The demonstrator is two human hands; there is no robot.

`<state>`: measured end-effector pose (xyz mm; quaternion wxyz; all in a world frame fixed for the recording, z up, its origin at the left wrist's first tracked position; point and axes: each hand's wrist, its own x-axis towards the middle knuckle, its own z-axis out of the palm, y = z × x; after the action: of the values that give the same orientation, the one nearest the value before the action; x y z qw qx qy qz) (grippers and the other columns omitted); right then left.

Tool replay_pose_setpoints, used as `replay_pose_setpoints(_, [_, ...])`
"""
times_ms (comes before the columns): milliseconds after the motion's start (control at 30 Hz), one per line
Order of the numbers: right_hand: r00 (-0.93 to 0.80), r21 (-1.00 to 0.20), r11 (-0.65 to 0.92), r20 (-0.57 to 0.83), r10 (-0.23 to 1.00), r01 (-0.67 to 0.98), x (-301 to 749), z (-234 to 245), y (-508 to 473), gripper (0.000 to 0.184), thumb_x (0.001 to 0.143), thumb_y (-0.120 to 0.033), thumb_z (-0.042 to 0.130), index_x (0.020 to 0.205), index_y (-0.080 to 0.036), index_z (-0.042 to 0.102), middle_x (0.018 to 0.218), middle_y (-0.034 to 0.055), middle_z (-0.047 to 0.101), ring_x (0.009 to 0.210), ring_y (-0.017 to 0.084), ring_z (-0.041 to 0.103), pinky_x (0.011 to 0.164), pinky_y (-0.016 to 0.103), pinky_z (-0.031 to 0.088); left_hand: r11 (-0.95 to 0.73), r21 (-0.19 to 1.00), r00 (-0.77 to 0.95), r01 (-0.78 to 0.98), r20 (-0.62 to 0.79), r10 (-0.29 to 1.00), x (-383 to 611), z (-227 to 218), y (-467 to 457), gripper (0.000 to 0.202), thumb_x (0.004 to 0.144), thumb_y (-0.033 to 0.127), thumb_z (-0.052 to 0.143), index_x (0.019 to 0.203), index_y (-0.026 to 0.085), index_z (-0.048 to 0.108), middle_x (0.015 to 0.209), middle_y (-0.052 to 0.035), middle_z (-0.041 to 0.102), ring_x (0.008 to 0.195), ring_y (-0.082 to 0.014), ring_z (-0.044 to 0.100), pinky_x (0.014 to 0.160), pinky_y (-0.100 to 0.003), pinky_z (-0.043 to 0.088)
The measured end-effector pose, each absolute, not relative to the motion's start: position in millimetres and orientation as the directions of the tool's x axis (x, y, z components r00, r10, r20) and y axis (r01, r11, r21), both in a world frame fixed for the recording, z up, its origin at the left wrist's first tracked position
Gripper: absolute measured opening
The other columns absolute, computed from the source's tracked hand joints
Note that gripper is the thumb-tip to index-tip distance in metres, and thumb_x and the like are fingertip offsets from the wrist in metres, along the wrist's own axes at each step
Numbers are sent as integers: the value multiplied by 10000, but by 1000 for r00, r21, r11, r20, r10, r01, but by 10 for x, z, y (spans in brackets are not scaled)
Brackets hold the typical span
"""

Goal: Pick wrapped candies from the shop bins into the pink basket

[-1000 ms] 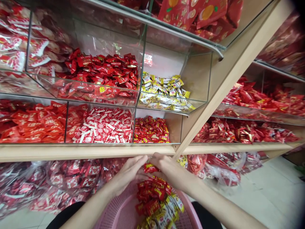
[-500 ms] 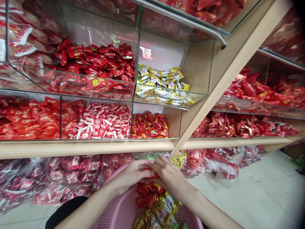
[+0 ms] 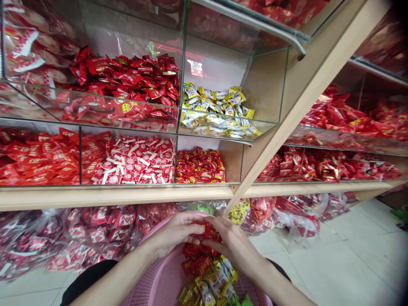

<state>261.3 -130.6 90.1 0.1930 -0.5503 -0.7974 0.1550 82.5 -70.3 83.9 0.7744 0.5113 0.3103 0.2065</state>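
My left hand (image 3: 177, 233) and my right hand (image 3: 235, 242) curve toward each other over a pink plastic basket (image 3: 162, 278). Between them they cup several red wrapped candies (image 3: 208, 230), partly hidden by the fingers. Below the hands, more red-wrapped candies (image 3: 197, 266) lie inside the basket. Yellow-and-white wrapped candies (image 3: 216, 278) are heaped nearer to me, with a few green wrappers (image 3: 247, 301) at the bottom edge.
Ahead stands a wooden shelf (image 3: 127, 198) with glass-fronted bins of red candies (image 3: 127, 80), yellow-and-white candies (image 3: 219, 106), red-and-white packets (image 3: 137, 163) and small red candies (image 3: 200, 165). Clear bags of sweets (image 3: 95, 227) rest on the tiled floor (image 3: 347, 263) beneath it.
My hands have parted slightly, the right one shifting a little right and down, so more of the red candies between them shows. The view has moved slightly.
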Motion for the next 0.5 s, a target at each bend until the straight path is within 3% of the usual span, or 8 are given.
replay_pose_setpoints(167, [-319, -432, 329, 96, 943, 840, 2755, 917, -1358, 420, 833, -348, 570, 1230, -256, 469, 998, 60, 598, 944, 224, 546, 777, 324, 451, 379, 925, 731, 21, -273, 625, 809, 851, -692, 387, 732, 289, 653, 1108, 200, 625, 1025, -64, 663, 747, -100, 600, 754, -263, 482])
replay_pose_setpoints(267, [-290, -396, 310, 110, 951, 865, 2824, 954, -1371, 379, 842, -353, 555, 1196, -231, 500, 976, 69, 594, 922, 224, 546, 776, 336, 450, 371, 928, 731, 32, -275, 624, 803, 833, -678, 398, 728, 315, 658, 1109, 207, 627, 1052, -69, 658, 827, -128, 613, 792, -275, 477])
replay_pose_setpoints(367, [-343, -381, 377, 156, 926, 844, 2785, 1014, -1369, 321, 860, -354, 523, 1152, -223, 531, 957, 61, 595, 914, 218, 534, 776, 338, 445, 359, 932, 733, 42, -273, 623, 816, 813, -683, 394, 715, 293, 658, 1101, 220, 632, 1121, -64, 636, 929, -168, 605, 810, -293, 479])
replay_pose_setpoints(500, [-439, -404, 490, 217, 872, 772, 2631, 1062, -1363, 426, 860, -348, 520, 1272, -268, 448, 1039, 56, 585, 964, 210, 514, 810, 336, 442, 326, 945, 743, 28, -238, 626, 845, 796, -712, 399, 678, 178, 624, 1076, 198, 644, 1022, -55, 676, 903, -186, 612, 766, -294, 490])
